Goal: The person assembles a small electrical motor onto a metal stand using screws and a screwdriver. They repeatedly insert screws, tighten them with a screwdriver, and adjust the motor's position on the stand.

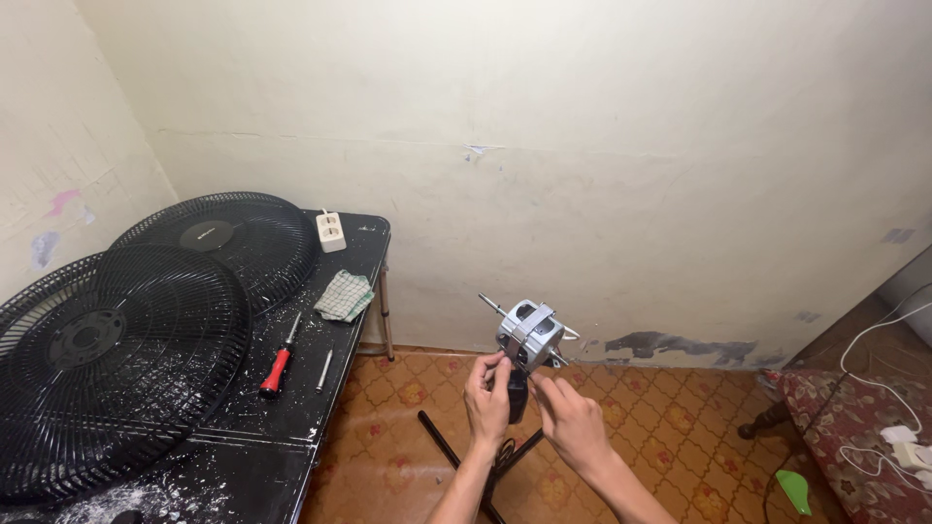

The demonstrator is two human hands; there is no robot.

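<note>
One silvery fan motor (530, 335), shaft protruding.

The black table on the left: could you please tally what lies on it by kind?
Fan grilles: 2
Screwdriver: 1
Metal rod: 1
Checked cloth: 1
Power strip: 1
Total: 6
</note>
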